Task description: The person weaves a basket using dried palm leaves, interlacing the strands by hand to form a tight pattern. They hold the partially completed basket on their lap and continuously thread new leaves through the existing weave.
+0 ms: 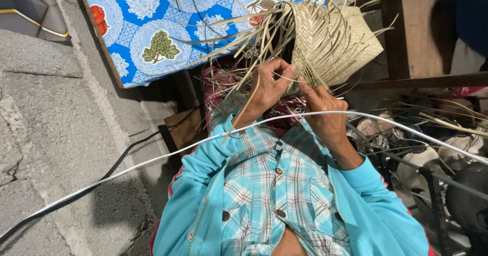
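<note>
Bottom of frame from my feed: turquoise zip jacket (203, 205) open over a blue-and-white plaid button shirt (277, 185), both sleeves running up toward centre. A thin white cable (152, 162) arcs across the frame from lower left to right edge, passing in front of the forearms; a black cable (119, 162) runs beside it over the grey concrete floor (56, 124) on the left. Centre frame: left hand (269, 85), fingers curled together and pinched on a few loose pale straw strips (244, 47) at the edge of the work. Right hand (325, 111) just beside it, touching the same edge; index finger stretched up against the weave, the other fingers folded in, can't tell whether they clamp a strip. Above both hands, upper centre: the half-woven pale straw basket (335, 37), tilted, plaited wall toward the right, unwoven strip ends fanning out left and upward. Under the hands, a patterned maroon cloth (218, 83), partly hidden. Right side, mid frame: dark metal rack (432, 185) with pale shoes (437, 159) on it, more loose strips lying across. Upper right: brown wooden frame (412, 37). Far upper left to centre: blue cloth with white floral medallions (152, 27), draped over an edge.
</note>
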